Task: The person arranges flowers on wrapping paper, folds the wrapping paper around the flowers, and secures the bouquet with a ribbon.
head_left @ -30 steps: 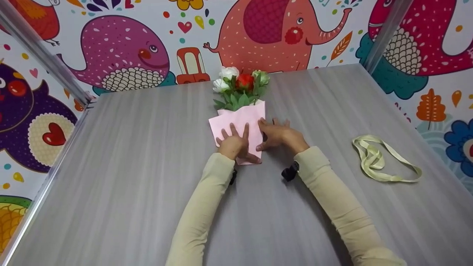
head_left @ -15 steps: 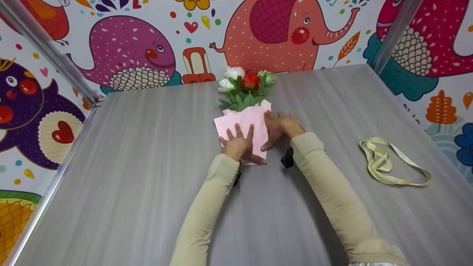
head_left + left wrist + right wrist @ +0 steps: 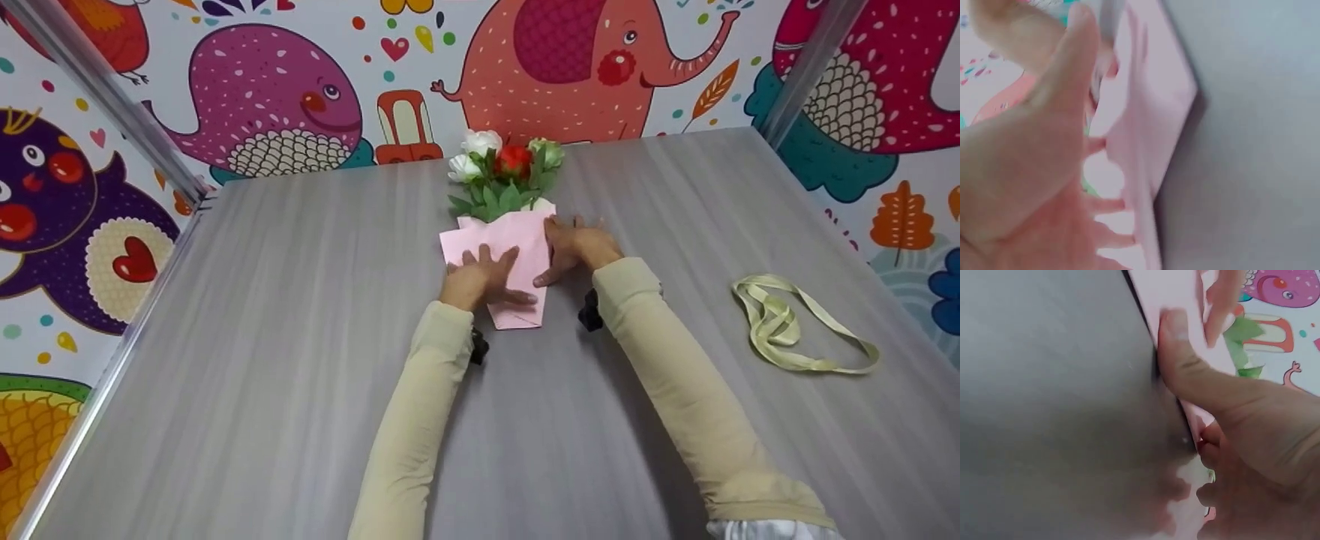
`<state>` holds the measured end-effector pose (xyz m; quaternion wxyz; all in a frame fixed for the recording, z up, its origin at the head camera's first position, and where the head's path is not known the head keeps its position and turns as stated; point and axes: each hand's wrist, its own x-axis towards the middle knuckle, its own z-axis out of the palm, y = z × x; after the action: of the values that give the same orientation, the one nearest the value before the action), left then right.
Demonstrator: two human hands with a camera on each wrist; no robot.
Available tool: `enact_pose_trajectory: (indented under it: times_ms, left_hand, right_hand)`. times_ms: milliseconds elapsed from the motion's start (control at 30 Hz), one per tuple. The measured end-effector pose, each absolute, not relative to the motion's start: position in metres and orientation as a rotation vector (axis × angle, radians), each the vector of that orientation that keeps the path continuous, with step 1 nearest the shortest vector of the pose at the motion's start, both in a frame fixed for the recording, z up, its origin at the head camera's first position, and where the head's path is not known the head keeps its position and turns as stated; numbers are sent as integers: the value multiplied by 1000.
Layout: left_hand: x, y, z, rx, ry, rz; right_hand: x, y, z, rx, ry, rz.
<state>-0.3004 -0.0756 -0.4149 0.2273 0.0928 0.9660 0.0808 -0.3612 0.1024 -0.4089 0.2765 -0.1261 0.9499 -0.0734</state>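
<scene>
A bouquet wrapped in pink paper (image 3: 529, 238) lies on the table, its red flower (image 3: 514, 161), white flowers (image 3: 481, 141) and pale green flower (image 3: 547, 152) pointing to the back. My left hand (image 3: 474, 283) rests on the front of the wrap with spread fingers. In the left wrist view its fingertips touch the pink paper (image 3: 1157, 90). My right hand (image 3: 579, 249) is at the wrap's right edge. Its thumb (image 3: 1182, 354) presses on that edge in the right wrist view, while other fingers touch near the upper corner. The flower stems are hidden inside.
A loose pale green ribbon (image 3: 776, 324) lies on the right side of the grey table (image 3: 285, 360). Walls with cartoon animals (image 3: 555, 75) stand at the back and sides, with metal posts (image 3: 127, 112) at the corners.
The left hand has slid up the wrap a little, so its folded bottom end now shows. The right hand stays at the right edge. The head view has shifted slightly.
</scene>
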Motion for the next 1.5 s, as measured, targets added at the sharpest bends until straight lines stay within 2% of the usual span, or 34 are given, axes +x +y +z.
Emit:
enact_pose_trajectory:
  times_ms: [200,600,1033,1500]
  left_hand:
    - [-308,-87,-424,368,2805,224]
    - [-322,-105,-429,237,2854,250]
    - [-339,-111,-429,225,2818,292]
    - [-340,-111,-427,208,2800,346]
  right_hand:
    - [-365,103,-405,-272,2518,-165]
    - [-368,101,-404,-272,2528,-158]
    - [-369,105,-408,-304,2555,-126]
    - [-372,109,-408,-306,2539,-110]
